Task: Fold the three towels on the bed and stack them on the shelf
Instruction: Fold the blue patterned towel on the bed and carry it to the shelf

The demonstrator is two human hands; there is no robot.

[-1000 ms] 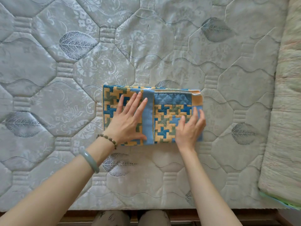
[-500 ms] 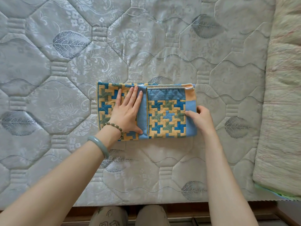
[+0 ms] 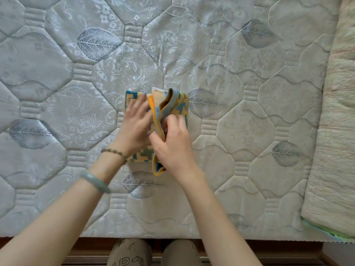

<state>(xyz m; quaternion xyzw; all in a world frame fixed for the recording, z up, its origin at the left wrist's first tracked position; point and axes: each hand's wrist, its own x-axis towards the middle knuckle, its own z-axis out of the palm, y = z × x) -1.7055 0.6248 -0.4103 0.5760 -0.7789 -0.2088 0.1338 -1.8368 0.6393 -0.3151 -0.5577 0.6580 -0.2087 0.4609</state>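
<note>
Mattress bears towel; right hand lifts its flap.

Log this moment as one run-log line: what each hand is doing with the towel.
stage: final fold | left hand: pressing patterned towel flat on mattress | right hand: gripping raised right half, lifted mid-fold | shelf: out of view

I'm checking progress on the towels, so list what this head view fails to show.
- The shelf and the other two towels: outside the frame.
- Lower half of the patterned towel: covered by the left hand and right hand.
- The right hand's grip on the raised flap: fingertips hidden by cloth.
- Left fingers: motion-blurred.
</note>
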